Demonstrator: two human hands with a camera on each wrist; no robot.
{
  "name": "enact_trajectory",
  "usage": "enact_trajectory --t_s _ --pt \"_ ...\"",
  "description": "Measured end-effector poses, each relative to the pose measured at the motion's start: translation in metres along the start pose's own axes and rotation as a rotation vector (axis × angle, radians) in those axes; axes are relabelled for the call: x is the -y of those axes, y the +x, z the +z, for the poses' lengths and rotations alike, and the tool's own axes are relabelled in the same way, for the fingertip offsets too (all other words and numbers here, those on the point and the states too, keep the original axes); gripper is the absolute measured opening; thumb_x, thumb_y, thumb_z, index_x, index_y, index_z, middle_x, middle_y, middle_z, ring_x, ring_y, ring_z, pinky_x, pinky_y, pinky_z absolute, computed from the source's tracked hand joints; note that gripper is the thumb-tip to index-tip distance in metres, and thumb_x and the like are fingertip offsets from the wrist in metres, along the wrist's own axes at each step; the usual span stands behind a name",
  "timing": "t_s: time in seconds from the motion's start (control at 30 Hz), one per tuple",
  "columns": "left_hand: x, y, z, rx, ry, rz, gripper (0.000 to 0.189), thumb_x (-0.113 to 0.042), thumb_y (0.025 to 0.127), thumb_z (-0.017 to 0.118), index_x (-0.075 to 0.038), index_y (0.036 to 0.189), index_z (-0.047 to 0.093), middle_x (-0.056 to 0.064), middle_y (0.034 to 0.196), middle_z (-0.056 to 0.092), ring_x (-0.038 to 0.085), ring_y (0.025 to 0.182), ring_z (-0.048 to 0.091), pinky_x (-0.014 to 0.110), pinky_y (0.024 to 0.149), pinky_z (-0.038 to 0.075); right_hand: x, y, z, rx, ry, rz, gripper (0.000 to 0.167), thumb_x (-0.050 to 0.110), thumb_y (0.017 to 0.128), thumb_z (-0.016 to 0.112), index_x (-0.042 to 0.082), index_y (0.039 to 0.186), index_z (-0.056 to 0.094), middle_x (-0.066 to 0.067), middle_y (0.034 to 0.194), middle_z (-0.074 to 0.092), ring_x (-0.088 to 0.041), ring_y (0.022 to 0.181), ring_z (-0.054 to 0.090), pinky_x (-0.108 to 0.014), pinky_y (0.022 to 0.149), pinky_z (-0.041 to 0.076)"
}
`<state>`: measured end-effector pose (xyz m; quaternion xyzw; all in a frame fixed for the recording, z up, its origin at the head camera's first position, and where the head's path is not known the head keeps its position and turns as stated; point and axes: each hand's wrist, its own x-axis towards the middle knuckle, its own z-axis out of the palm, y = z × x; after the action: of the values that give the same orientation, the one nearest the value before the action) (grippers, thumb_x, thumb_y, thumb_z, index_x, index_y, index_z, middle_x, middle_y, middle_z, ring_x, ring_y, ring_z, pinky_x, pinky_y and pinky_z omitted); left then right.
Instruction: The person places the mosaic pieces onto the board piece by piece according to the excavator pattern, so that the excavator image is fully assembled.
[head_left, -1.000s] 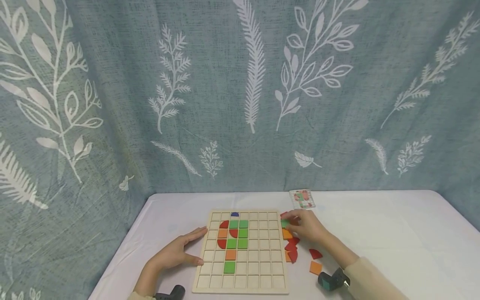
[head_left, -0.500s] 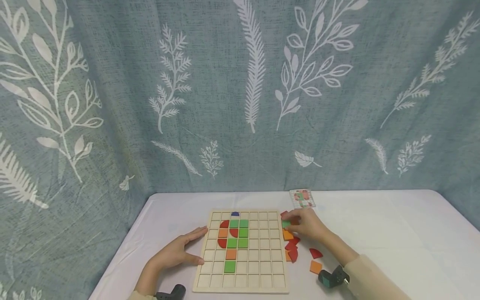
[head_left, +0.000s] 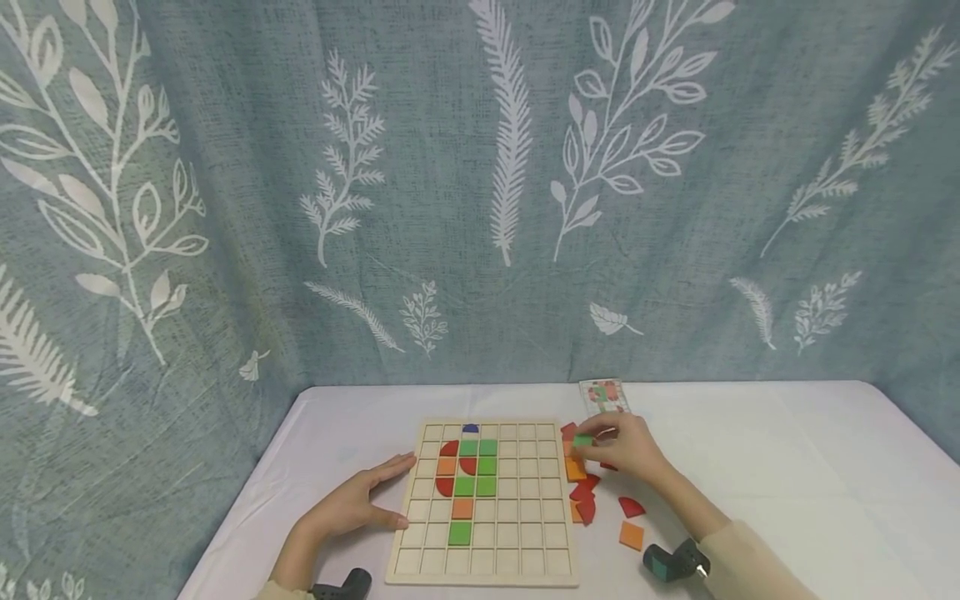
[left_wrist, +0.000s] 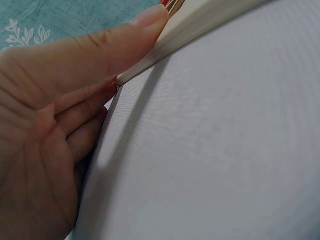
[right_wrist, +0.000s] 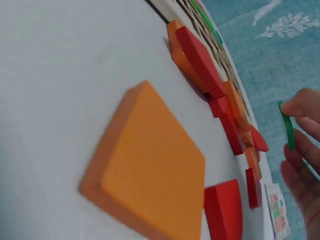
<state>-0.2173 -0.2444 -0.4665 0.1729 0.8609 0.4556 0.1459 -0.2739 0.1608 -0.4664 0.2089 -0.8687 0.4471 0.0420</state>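
Between the thumb and fingers of my right hand point(head_left: 621, 442) is a pinched green square tile point(head_left: 582, 441), held above the loose tiles to the right of the board. In the right wrist view the same green tile point(right_wrist: 287, 125) shows edge-on, lifted off the table. My left hand point(head_left: 352, 504) rests against the left edge of the wooden grid board point(head_left: 525, 525), its fingers fairly straight and thumb spread. The left wrist view has the thumb point(left_wrist: 115, 55) at the board's side. Green, orange and red tiles and a blue half-round point(head_left: 470, 429) sit in the board's left-hand cells.
Loose orange and red tiles point(head_left: 583, 492) lie in a heap along the board's right edge. A red quarter-round point(head_left: 632, 507) and an orange square point(head_left: 632, 536) lie farther right. Behind the right hand is a pattern card point(head_left: 602, 393). A patterned curtain point(head_left: 450, 208) hangs behind the table.
My right hand has lifted the green tile off the heap and moved slightly right and up with it, uncovering orange beneath. The left hand stays at the board's edge.
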Motion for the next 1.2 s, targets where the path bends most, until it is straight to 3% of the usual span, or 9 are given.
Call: enact_trajectory --t_s 0.27,0.47,0.53,0.8,1.0,1.2 --pt "0.001 -0.001 -0.001 0.015 -0.022 0.010 0.090 -0.019 0.066 0.081 -0.001 0.141 0.036 0.025 0.148 0.023 0.047 0.136 0.012 0.066 0.105 0.010 0.007 -0.005 0.006 -0.019 0.027 0.012 0.017 0.018 0.071 0.079 0.014 0.087 0.072 0.004 0.083 0.068 -0.010 0.072 0.060 -0.022 0.069 0.053" --pt "0.001 0.000 -0.001 0.013 -0.021 0.005 0.090 -0.019 0.066 0.082 -0.002 0.141 0.036 0.024 0.148 0.024 0.047 0.136 0.012 0.065 0.105 0.011 0.024 -0.012 0.026 0.012 0.033 -0.080 0.018 0.012 0.070 0.079 0.010 0.087 0.071 0.001 0.084 0.070 -0.008 0.072 0.060 -0.021 0.066 0.051" --pt "0.002 0.000 -0.001 0.013 -0.021 0.006 0.090 -0.019 0.066 0.081 -0.002 0.141 0.036 0.025 0.148 0.024 0.047 0.136 0.012 0.065 0.105 0.011 0.031 -0.016 0.036 0.031 0.039 -0.100 0.018 0.013 0.070 0.079 0.011 0.086 0.071 0.001 0.084 0.069 -0.009 0.071 0.059 -0.021 0.064 0.051" --pt "0.003 0.001 0.000 0.014 -0.020 0.015 0.090 -0.019 0.065 0.082 -0.001 0.141 0.036 0.025 0.148 0.023 0.047 0.136 0.012 0.065 0.106 0.011 0.068 -0.033 0.077 0.168 0.131 -0.046 0.019 0.020 0.072 0.078 0.013 0.089 0.072 0.007 0.090 0.068 -0.004 0.080 0.059 -0.020 0.072 0.052" --pt "0.002 0.001 -0.001 0.005 0.009 0.010 0.090 -0.021 0.065 0.082 -0.001 0.140 0.036 0.024 0.147 0.024 0.047 0.136 0.013 0.065 0.106 0.011 0.098 -0.041 0.102 0.232 0.195 -0.108 0.017 0.017 0.073 0.078 0.011 0.088 0.073 0.009 0.086 0.068 0.001 0.079 0.058 -0.018 0.075 0.052" --pt "0.001 0.001 0.000 -0.002 0.028 0.009 0.090 -0.023 0.065 0.082 -0.002 0.140 0.037 0.024 0.147 0.025 0.046 0.136 0.014 0.065 0.105 0.011 0.112 -0.042 0.120 0.281 0.179 -0.160 0.014 0.013 0.073 0.076 0.009 0.086 0.072 0.011 0.084 0.068 0.005 0.078 0.056 -0.014 0.073 0.050"
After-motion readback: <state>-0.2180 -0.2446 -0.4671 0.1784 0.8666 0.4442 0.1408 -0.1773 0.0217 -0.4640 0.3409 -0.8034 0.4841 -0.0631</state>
